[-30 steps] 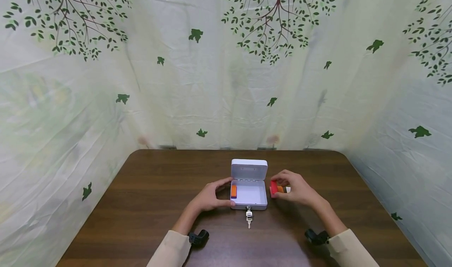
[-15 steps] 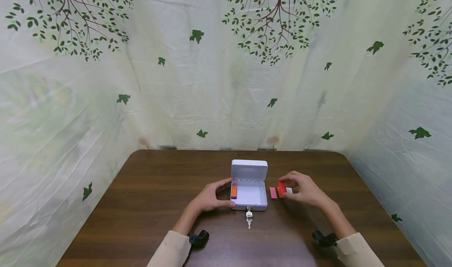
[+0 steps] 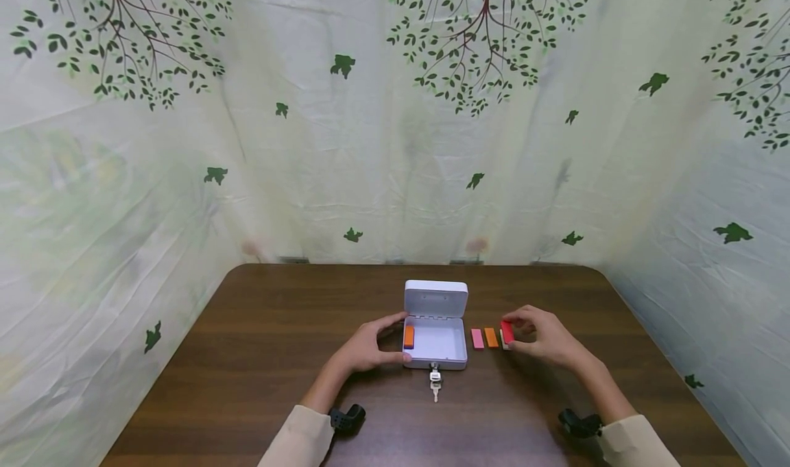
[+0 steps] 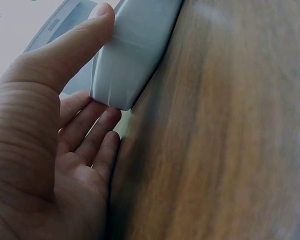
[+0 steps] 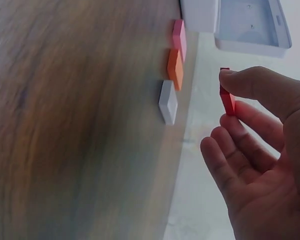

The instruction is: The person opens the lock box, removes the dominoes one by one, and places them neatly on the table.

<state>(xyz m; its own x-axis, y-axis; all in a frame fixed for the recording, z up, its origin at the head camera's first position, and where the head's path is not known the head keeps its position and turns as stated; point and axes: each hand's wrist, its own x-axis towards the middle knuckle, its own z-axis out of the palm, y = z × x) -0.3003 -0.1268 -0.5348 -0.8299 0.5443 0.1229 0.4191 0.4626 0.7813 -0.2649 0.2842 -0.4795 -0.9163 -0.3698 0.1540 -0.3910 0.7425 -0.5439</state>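
While the right hand [image 3: 546,340] pinches the red rectangular block [image 5: 227,95] in its grip, between thumb and fingers, this block hangs above the brown wood-grain surface [image 3: 247,357], at 3 o'clock of the open, metal-looking white box [image 3: 439,340]. If the thumb presses unevenly, the narrow block may turn or slip, and its fall could knock the white rectangular block [image 5: 168,102] out of its row with the orange rectangular block [image 3: 491,338] and the pink rectangular block [image 3: 478,339]. The left hand [image 3: 368,345] holds the box at 9 o'clock; too strong a push there could slide it against the pink block.
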